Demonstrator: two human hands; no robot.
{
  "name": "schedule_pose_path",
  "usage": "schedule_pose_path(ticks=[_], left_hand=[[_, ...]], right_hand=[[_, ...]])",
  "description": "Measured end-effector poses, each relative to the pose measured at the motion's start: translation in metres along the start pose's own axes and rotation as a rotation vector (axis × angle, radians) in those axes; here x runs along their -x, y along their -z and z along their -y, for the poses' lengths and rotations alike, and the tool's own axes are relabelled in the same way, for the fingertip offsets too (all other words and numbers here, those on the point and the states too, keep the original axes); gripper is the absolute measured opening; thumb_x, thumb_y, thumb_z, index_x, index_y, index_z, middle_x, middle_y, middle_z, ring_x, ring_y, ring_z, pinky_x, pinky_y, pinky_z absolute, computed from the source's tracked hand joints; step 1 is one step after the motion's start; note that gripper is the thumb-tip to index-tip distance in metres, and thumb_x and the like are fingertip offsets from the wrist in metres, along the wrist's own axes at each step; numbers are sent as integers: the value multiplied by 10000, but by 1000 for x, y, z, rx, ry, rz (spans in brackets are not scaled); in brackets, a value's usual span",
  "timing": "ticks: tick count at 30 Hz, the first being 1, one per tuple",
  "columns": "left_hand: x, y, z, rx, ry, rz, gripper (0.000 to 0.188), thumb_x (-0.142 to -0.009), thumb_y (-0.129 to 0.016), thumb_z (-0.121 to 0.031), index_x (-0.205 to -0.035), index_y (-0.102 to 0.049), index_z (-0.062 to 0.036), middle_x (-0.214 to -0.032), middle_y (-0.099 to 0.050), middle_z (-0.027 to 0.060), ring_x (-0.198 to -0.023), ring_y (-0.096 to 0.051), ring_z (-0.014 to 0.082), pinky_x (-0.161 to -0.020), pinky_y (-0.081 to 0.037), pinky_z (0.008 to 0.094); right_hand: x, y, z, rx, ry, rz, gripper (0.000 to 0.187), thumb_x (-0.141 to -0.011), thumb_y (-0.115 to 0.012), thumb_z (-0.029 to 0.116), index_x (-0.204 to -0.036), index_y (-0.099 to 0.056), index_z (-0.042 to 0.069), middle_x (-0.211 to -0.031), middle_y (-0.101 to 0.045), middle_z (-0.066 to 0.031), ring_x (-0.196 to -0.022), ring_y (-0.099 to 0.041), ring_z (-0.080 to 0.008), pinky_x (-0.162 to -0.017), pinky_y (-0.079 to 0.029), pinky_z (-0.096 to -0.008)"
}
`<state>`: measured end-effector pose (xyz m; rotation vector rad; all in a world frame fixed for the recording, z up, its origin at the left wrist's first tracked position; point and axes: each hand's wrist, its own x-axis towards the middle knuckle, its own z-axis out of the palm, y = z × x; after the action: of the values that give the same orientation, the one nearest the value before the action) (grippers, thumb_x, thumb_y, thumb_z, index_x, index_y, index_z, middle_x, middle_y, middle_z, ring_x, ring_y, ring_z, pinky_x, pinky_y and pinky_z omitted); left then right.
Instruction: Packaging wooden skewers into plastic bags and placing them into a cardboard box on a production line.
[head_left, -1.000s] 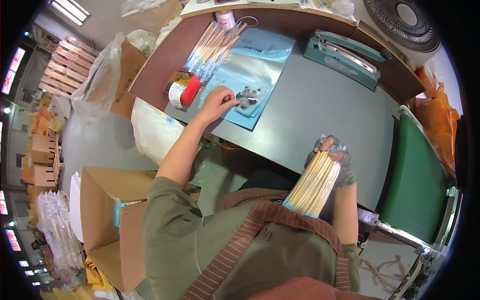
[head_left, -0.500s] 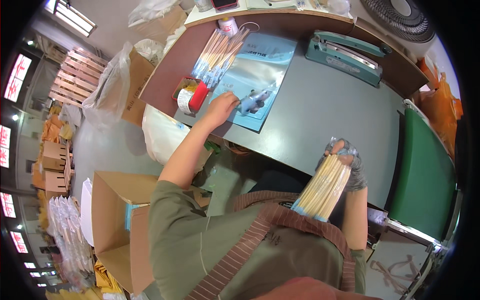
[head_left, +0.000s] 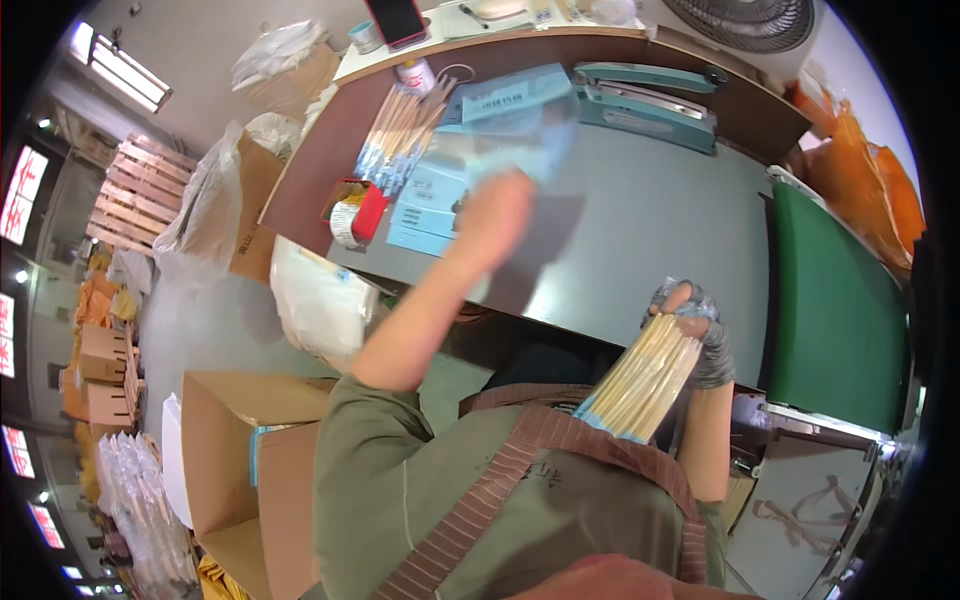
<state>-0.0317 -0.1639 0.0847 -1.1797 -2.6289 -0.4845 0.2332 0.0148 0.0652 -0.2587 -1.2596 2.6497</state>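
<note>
My left hand (head_left: 498, 215), smeared by motion, is over the table with a clear, blue-printed plastic bag (head_left: 545, 140) pinched and partly lifted. Beneath and beside it lies a stack of blue-printed plastic bags (head_left: 425, 205). Close to my body on the right, my right hand (head_left: 705, 325), in a grey fingerless glove, grips a bundle of wrapped chopsticks (head_left: 643, 380). The bundle slants, its blue-printed ends pointing down toward my apron. More wrapped chopsticks (head_left: 398, 135) lie beyond the bag stack.
A red tape dispenser (head_left: 370, 208) stands at the table's left edge. A teal bag sealer (head_left: 645, 112) sits at the back, with a green conveyor belt (head_left: 835, 300) at the right. On the floor to the left is an open carton (head_left: 225, 470).
My left hand has moved right and away from me, lifting a bag off the stack. My right hand keeps its hold on the chopsticks. The view has shifted slightly.
</note>
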Motion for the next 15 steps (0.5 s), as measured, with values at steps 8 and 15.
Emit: schedule_pose_path(ticks=[8,15], left_hand=[[61,-85,-88,884,-144,378,217,-770,-534,-29,-959,-641,-27,-875,-644,182,-781,-627,242,-696,-474,318],[56,-71,-88,785,17,2,185,-789,-591,-39,-965,-647,-32,-800,-641,143,-675,-615,233,-602,-462,322]], right_hand=[[-30,-19,-17,-22,-111,168,359,-633,-646,224,-883,-570,-22,-906,-618,-198,-788,-625,-260,-726,-524,-338],[-60,-1,-51,-130,-322,-89,268,-758,-655,132,-991,-588,16,-854,-624,-106,-805,-621,-193,-726,-514,-304]])
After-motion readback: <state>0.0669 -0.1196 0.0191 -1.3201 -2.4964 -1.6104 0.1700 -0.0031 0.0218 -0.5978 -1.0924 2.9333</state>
